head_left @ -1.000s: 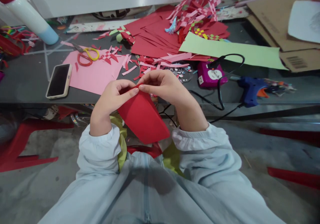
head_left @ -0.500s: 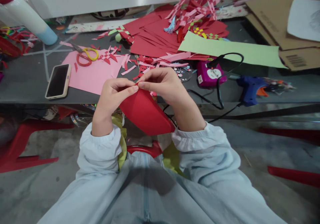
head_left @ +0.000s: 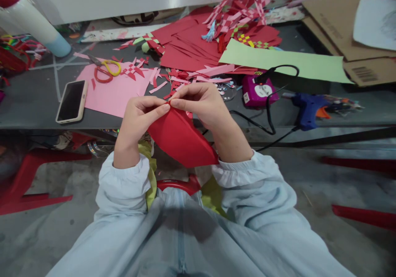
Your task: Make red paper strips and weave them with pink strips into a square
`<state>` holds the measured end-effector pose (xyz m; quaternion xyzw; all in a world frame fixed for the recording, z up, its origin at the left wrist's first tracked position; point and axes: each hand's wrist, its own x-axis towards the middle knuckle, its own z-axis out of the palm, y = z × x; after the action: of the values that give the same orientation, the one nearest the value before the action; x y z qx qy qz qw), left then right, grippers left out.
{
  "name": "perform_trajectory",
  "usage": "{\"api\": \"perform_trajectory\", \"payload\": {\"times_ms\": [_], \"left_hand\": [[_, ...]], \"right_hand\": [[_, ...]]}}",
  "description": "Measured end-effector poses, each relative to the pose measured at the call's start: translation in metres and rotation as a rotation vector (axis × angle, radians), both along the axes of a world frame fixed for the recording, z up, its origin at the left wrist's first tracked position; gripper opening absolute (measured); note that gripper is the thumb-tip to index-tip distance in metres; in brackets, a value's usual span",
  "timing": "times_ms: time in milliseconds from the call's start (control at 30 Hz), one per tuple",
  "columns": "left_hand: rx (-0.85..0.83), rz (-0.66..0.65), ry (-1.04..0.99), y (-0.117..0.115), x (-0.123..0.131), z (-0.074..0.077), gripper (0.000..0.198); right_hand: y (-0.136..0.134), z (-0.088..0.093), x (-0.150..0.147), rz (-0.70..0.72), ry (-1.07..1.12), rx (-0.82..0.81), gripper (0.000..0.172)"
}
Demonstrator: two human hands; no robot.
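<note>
Pinching a curved red paper sheet (head_left: 182, 141) mid-frame, the left hand (head_left: 139, 114) and right hand (head_left: 204, 104) should press evenly.

Phone (head_left: 72, 102): lay at the left, close to the table's (head_left: 31, 110) near edge, dark screen up, just beside the pink sheet (head_left: 114, 99).
Scissors (head_left: 102, 64): rested on that sheet, one handle yellow, the other orange-red.
Bottle (head_left: 40, 25): far left, white with a blue base.
Green sheet (head_left: 284, 62): stretched along the right, reaching the cardboard (head_left: 334, 29).
Cardboard: far right, under a white paper (head_left: 377, 23).
Purple box (head_left: 254, 93): right of centre, white label showing.
Glue gun (head_left: 309, 110): farther right, blue, its trigger orange.
Scene seen: it was indoors.
</note>
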<state>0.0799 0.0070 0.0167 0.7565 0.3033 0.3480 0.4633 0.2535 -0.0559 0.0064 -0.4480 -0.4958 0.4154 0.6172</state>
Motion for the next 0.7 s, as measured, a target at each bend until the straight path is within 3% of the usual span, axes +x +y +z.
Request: {"api": "perform_trajectory", "payload": {"times_ms": [233, 700], "left_hand": [[0.023, 0.001, 0.076, -0.0013, -0.0017, 0.0056, 0.028], [0.054, 0.03, 0.1, 0.0018, -0.001, 0.0013, 0.034]], "right_hand": [[0.0, 0.0006, 0.0069, 0.12, -0.012, -0.092, 0.035], [-0.0002, -0.0074, 0.0043, 0.025, -0.045, -0.092, 0.036]]}}
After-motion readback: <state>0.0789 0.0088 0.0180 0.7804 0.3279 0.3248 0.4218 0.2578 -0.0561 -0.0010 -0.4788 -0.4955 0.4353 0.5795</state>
